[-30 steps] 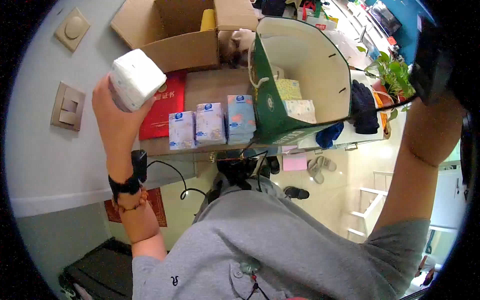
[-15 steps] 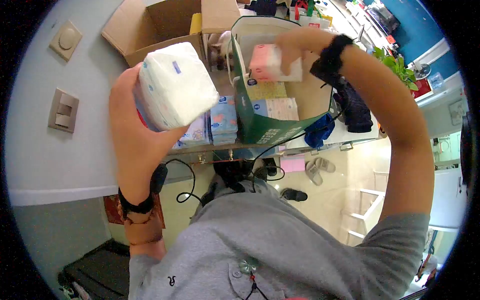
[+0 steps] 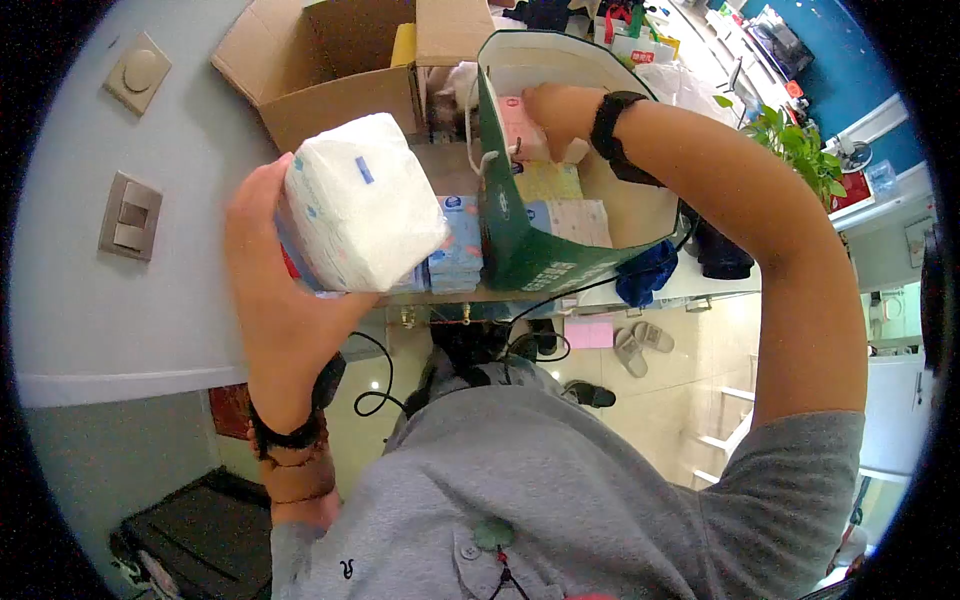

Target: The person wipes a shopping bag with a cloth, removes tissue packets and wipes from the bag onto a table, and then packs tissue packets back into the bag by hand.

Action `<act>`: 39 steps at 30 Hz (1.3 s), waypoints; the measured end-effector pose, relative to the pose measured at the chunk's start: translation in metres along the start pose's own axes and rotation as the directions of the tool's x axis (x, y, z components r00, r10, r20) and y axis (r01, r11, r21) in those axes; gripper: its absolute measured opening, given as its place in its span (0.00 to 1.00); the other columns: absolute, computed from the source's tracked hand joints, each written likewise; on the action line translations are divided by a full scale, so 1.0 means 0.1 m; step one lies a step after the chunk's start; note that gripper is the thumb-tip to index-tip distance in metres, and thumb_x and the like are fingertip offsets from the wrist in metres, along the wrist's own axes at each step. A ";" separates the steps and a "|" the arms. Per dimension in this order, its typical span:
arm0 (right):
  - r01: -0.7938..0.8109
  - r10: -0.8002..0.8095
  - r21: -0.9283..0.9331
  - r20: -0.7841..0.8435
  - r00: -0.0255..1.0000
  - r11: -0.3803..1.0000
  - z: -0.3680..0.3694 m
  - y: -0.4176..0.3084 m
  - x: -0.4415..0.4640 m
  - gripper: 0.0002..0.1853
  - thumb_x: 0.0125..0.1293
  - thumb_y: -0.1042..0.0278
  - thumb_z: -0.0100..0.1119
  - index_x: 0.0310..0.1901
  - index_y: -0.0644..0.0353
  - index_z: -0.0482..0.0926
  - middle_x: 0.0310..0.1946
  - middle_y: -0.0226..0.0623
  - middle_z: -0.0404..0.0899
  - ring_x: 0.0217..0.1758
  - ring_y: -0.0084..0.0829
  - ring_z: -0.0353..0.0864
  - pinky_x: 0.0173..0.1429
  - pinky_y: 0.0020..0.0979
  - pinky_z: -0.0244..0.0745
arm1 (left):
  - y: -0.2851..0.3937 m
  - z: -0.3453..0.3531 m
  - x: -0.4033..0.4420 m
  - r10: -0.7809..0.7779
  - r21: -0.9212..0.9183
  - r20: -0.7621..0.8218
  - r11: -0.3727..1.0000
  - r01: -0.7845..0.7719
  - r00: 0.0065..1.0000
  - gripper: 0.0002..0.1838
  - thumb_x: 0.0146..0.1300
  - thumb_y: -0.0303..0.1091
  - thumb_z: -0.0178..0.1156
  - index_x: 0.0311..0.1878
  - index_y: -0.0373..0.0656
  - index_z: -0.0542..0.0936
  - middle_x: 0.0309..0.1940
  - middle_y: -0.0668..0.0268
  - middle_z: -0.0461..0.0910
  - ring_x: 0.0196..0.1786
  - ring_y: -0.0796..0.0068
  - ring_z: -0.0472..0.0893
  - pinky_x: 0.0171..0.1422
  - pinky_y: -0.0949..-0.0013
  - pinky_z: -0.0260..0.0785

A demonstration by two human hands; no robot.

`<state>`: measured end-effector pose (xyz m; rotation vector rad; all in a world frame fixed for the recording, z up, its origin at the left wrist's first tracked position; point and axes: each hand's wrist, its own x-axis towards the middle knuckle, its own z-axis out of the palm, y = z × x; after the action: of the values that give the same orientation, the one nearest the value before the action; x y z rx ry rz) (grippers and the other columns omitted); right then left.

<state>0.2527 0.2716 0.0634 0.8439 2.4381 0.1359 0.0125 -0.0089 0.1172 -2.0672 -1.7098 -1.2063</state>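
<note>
My left hand (image 3: 285, 270) is wrapped around a white soft pack of tissues (image 3: 365, 205), held up over the tabletop, with a small blue tab on its top face. My right hand (image 3: 565, 115) reaches into a green paper bag (image 3: 515, 235), its fingers closed around a pink tissue pack (image 3: 518, 130) and partly hidden. In the bag, nearer to me, lie a yellow tissue pack (image 3: 548, 182) and a pale grey-blue tissue pack (image 3: 575, 222). Beside the bag's left wall, blue tissue packs (image 3: 457, 255) are stacked, partly behind the white pack.
An open cardboard box (image 3: 340, 95) stands at the back left by the wall. Right of the bag are a blue crumpled cloth (image 3: 648, 272) and dark fabric (image 3: 722, 255). A black cable (image 3: 560, 290) runs across the table's front edge. A pale furry animal (image 3: 462, 90) is partly visible behind the bag.
My right hand has moved left and settled over the pink pack, covering more of it. My left hand still holds the white pack, shifted slightly lower and right in view.
</note>
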 end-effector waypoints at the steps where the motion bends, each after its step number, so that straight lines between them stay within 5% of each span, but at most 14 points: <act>1: 0.036 -0.035 -0.014 0.032 0.999 0.999 0.01 0.03 0.02 0.44 0.37 0.52 0.79 0.54 0.72 0.72 0.44 0.55 0.79 0.48 0.51 0.81 0.52 0.44 0.77 | 0.00 0.01 0.00 -0.004 -0.013 0.006 1.000 0.004 1.000 0.50 0.35 0.35 0.78 0.66 0.40 0.67 0.61 0.54 0.69 0.64 0.52 0.69 0.70 0.55 0.61; 4: 0.014 -0.010 -0.069 0.058 0.998 0.998 -0.01 -0.12 -0.01 0.37 0.41 0.51 0.76 0.49 0.71 0.78 0.46 0.56 0.79 0.50 0.50 0.81 0.53 0.43 0.77 | 0.00 0.06 0.00 -0.005 -0.043 0.028 0.999 0.007 1.000 0.50 0.35 0.35 0.79 0.66 0.41 0.67 0.61 0.53 0.69 0.65 0.51 0.69 0.70 0.55 0.61; 6: -0.145 0.142 0.070 0.038 0.989 0.987 -0.16 -0.41 -0.13 0.37 0.43 0.50 0.75 0.51 0.70 0.78 0.48 0.58 0.78 0.52 0.50 0.81 0.55 0.43 0.77 | 0.02 0.11 0.03 0.014 -0.048 0.049 0.999 -0.012 0.999 0.50 0.34 0.36 0.79 0.66 0.41 0.67 0.62 0.53 0.69 0.65 0.51 0.68 0.70 0.54 0.61; 10: -0.376 0.384 0.078 -0.155 0.910 0.923 0.09 -0.58 0.16 0.52 0.47 0.46 0.74 0.66 0.73 0.61 0.49 0.56 0.81 0.53 0.50 0.81 0.61 0.45 0.74 | 0.07 0.21 0.04 0.010 -0.073 0.069 0.997 -0.005 0.998 0.51 0.34 0.37 0.79 0.67 0.41 0.66 0.62 0.53 0.69 0.67 0.50 0.67 0.70 0.54 0.60; 13: -0.280 0.272 0.146 0.074 0.959 0.949 -0.23 -0.54 -0.09 0.47 0.50 0.46 0.72 0.65 0.69 0.65 0.49 0.54 0.82 0.52 0.48 0.82 0.61 0.44 0.74 | 0.12 0.22 0.06 0.047 -0.068 0.064 0.997 -0.043 0.997 0.51 0.34 0.37 0.79 0.67 0.41 0.66 0.62 0.53 0.68 0.67 0.50 0.67 0.70 0.53 0.61; 16: -0.112 0.106 0.086 0.065 0.992 0.990 -0.54 -0.29 -0.23 0.40 0.54 0.47 0.70 0.62 0.66 0.71 0.48 0.54 0.82 0.50 0.45 0.83 0.59 0.40 0.76 | 0.12 0.22 0.09 0.075 -0.095 0.028 0.993 -0.072 0.997 0.51 0.34 0.37 0.78 0.67 0.42 0.67 0.62 0.53 0.69 0.66 0.50 0.68 0.70 0.53 0.61; 18: -0.135 0.143 0.228 -0.022 0.989 0.964 -0.79 -0.23 -0.38 0.33 0.58 0.49 0.67 0.59 0.64 0.74 0.48 0.53 0.82 0.49 0.44 0.84 0.56 0.40 0.77 | 0.11 0.17 0.14 0.090 -0.116 0.016 0.989 -0.087 0.996 0.49 0.34 0.37 0.77 0.66 0.42 0.69 0.61 0.53 0.70 0.65 0.50 0.69 0.69 0.53 0.62; 19: -0.195 0.241 0.403 -0.068 0.968 0.894 -1.04 -0.25 -0.62 0.29 0.61 0.50 0.64 0.58 0.63 0.76 0.49 0.52 0.82 0.50 0.44 0.83 0.54 0.41 0.78 | 0.11 0.17 0.19 0.121 -0.092 0.026 0.989 -0.118 0.992 0.48 0.34 0.37 0.77 0.65 0.42 0.70 0.61 0.54 0.71 0.65 0.50 0.69 0.69 0.53 0.62; 20: 0.021 -0.083 0.707 0.053 0.995 0.707 -1.45 -0.12 -0.98 0.37 0.60 0.44 0.65 0.61 0.65 0.71 0.54 0.52 0.78 0.56 0.45 0.78 0.59 0.40 0.75 | 0.12 0.19 0.24 0.151 -0.066 0.034 0.987 -0.149 0.988 0.47 0.34 0.38 0.77 0.64 0.42 0.71 0.60 0.54 0.72 0.64 0.50 0.70 0.69 0.53 0.62; 22: 0.182 -0.335 0.914 -0.054 0.941 0.363 -1.80 -0.18 -1.50 0.43 0.60 0.38 0.64 0.65 0.67 0.67 0.59 0.52 0.74 0.63 0.45 0.73 0.64 0.38 0.73 | 0.20 0.23 0.35 0.149 -0.101 0.046 0.984 -0.144 0.988 0.45 0.33 0.38 0.77 0.62 0.43 0.74 0.57 0.56 0.74 0.62 0.51 0.71 0.68 0.53 0.62; 26: 0.310 -0.078 0.734 -0.333 0.940 0.605 -1.56 -0.80 -1.98 0.41 0.63 0.43 0.63 0.66 0.70 0.66 0.58 0.52 0.74 0.62 0.42 0.75 0.61 0.35 0.74 | 0.42 0.36 0.59 0.282 -0.095 0.066 0.957 -0.276 0.957 0.47 0.40 0.44 0.77 0.67 0.41 0.69 0.64 0.54 0.71 0.67 0.51 0.69 0.73 0.54 0.59; 30: 0.062 0.029 0.986 -0.067 0.997 0.157 -1.33 -0.41 -1.75 0.31 0.67 0.58 0.59 0.62 0.76 0.67 0.56 0.49 0.76 0.59 0.38 0.77 0.65 0.33 0.70 | 0.50 0.53 0.63 0.360 -0.072 0.081 0.932 -0.355 0.929 0.46 0.46 0.45 0.75 0.69 0.44 0.68 0.68 0.56 0.66 0.72 0.51 0.63 0.77 0.53 0.52; 34: -0.065 0.184 0.972 0.109 0.977 -0.227 -1.00 0.24 -1.57 0.23 0.68 0.68 0.57 0.59 0.76 0.71 0.52 0.44 0.78 0.57 0.35 0.78 0.64 0.35 0.71 | 0.24 0.63 0.48 0.412 -0.220 0.182 0.902 -0.372 0.893 0.37 0.58 0.43 0.68 0.69 0.45 0.67 0.72 0.56 0.61 0.75 0.51 0.58 0.78 0.51 0.50; 39: -0.178 0.125 0.973 0.160 0.979 0.149 -0.67 0.39 -1.26 0.25 0.66 0.58 0.59 0.58 0.70 0.73 0.51 0.47 0.80 0.54 0.40 0.81 0.57 0.40 0.75 | 0.27 0.80 0.25 0.476 -0.445 0.348 0.842 -0.305 0.808 0.29 0.64 0.40 0.61 0.68 0.44 0.69 0.72 0.55 0.61 0.76 0.50 0.57 0.78 0.52 0.51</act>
<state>0.3201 0.2328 0.1887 1.5732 2.1188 -1.6309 0.0729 0.0497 0.0919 -2.9404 -1.1270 -1.0229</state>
